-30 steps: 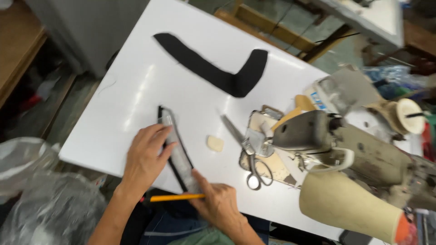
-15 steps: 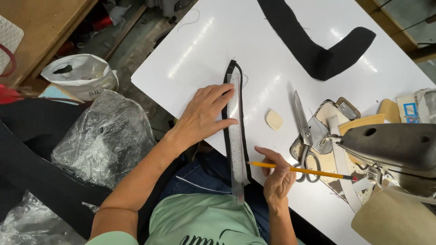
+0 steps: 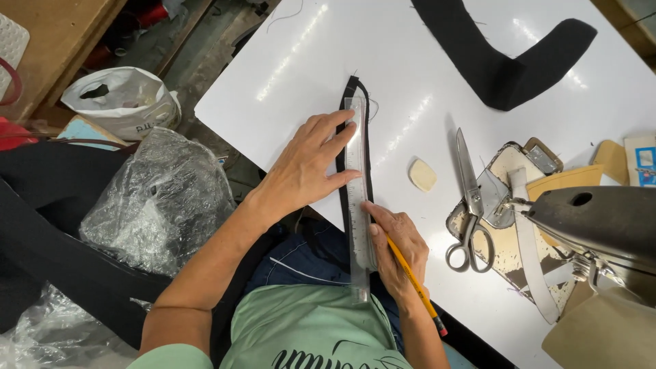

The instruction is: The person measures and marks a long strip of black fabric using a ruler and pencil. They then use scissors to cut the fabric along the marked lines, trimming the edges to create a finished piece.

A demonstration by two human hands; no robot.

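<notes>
A narrow black fabric strip lies on the white table, running toward its near edge. A clear plastic ruler rests lengthwise on the strip and overhangs the edge. My left hand lies flat, its fingertips pressing on the ruler's upper half. My right hand holds a yellow pencil with its tip against the ruler's right edge near the table's front edge.
A curved black fabric piece lies at the far side. A cream tailor's chalk and scissors sit right of the strip. A sewing machine stands at right. Plastic bags and dark cloth lie left, below the table.
The view has shifted closer over the strip. My right hand has moved in from the table edge, bringing the pencil tip against the ruler. My left hand stays pressed on the ruler.
</notes>
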